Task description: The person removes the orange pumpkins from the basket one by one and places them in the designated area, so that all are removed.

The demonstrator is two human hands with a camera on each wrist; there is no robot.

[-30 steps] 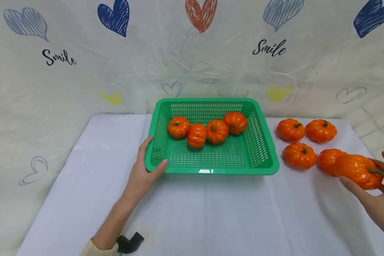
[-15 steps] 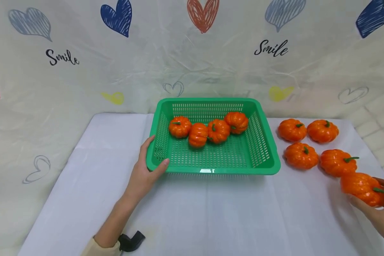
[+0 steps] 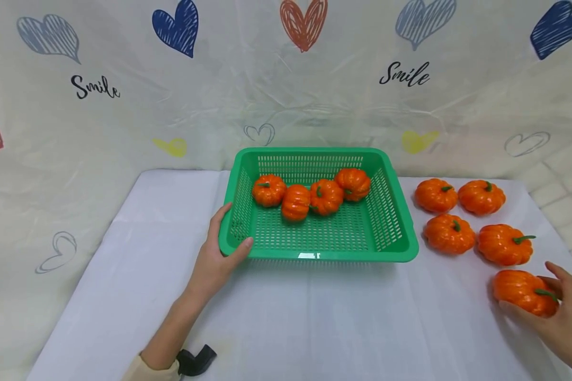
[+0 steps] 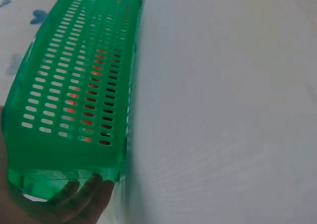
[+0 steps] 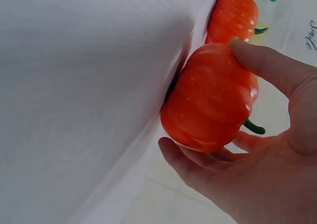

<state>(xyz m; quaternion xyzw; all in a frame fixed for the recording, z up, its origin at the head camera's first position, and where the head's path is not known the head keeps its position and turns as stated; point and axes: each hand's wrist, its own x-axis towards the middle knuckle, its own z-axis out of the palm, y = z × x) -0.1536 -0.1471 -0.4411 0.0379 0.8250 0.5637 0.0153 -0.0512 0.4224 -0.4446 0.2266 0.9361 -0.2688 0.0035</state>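
My left hand (image 3: 215,260) grips the near-left corner of a green plastic basket (image 3: 333,256), thumb over the rim and fingers against the outer wall. Inside the basket sit several small orange pumpkins (image 3: 326,197). At the right, my right hand (image 3: 560,312) holds another orange pumpkin (image 3: 524,292) with a green stem, thumb on one side and fingers on the other. The right wrist view has this pumpkin (image 5: 210,97) against the white cloth, between thumb and fingers. Just behind it lies a further pumpkin (image 3: 504,244).
More pumpkins rest right of the basket: one nearer pumpkin (image 3: 449,234) and two at the back, a left one (image 3: 436,195) and a right one (image 3: 482,197). White cloth (image 3: 314,317) covers the table. A curtain with hearts (image 3: 305,95) hangs behind.
My right hand has brought its pumpkin down and toward the front onto the table, uncovering the pumpkin behind it. The left hand stays on the basket.
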